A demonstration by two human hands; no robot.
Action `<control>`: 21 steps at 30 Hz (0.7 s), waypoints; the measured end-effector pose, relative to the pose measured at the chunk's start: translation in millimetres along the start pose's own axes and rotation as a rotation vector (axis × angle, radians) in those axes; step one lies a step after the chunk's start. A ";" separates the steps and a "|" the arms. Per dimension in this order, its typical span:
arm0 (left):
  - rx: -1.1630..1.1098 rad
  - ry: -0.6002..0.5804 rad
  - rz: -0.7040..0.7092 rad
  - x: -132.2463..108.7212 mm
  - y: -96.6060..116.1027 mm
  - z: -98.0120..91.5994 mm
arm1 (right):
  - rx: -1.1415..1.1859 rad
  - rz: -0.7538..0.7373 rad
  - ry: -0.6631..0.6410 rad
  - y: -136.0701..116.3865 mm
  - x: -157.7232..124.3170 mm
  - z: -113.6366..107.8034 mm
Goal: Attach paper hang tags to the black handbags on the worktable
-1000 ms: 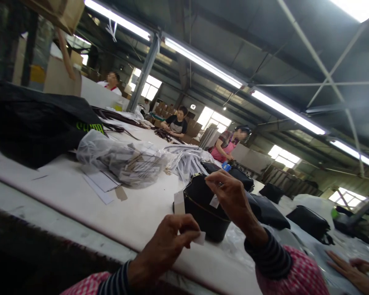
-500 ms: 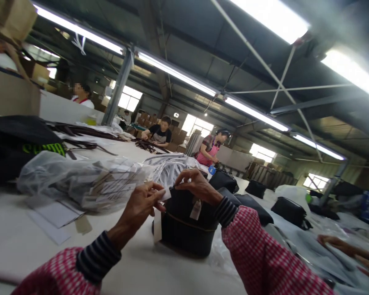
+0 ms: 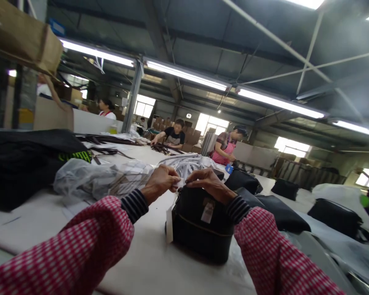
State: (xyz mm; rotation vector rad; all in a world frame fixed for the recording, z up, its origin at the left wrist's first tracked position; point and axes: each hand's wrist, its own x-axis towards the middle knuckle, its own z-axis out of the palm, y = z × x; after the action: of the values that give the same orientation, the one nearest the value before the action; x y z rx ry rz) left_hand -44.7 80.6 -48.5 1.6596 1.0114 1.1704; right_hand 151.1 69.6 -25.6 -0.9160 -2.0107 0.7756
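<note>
A black bag (image 3: 199, 243) stands upright on the white table right in front of me. On its front hangs a pale tag (image 3: 207, 213), and a longer white tag (image 3: 169, 226) hangs down its left side. My left hand (image 3: 162, 182) pinches a small white slip (image 3: 181, 183) above the bag's top left corner. Close beside it, the fingers of my right hand (image 3: 206, 184) are pinched together over the bag's top edge, nearly meeting the slip. What lies between the right fingertips is too small to make out.
Plastic-wrapped cards (image 3: 123, 180) and a black cloth bag with green lettering (image 3: 24, 164) lie to the left. White strips (image 3: 190, 162) are piled behind. More black bags (image 3: 285, 213) spread along the right side. Two people work across the table.
My left hand has brought the white slip right, close to my right fingertips. My view has turned left, so the bag sits further right and the co-worker's hands at right are gone.
</note>
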 end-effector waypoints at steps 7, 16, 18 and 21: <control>0.006 -0.121 -0.013 4.8 11.2 2.4 | 0.039 -0.058 0.006 6.1 2.3 -0.6; 0.036 -0.228 -0.021 6.7 16.4 -8.0 | 0.000 -0.095 0.033 9.0 3.4 1.6; 0.039 -0.208 -0.006 4.2 13.5 -8.3 | 0.005 -0.108 0.037 9.3 3.6 2.0; 0.010 -0.187 0.006 -1.6 8.3 -7.7 | 0.008 -0.112 0.036 9.4 4.1 2.3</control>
State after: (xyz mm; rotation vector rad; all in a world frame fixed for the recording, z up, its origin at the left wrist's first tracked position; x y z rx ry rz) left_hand -51.4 77.8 -39.6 1.7453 0.8963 0.9948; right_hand 150.5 77.7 -32.3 -0.7997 -2.0081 0.6998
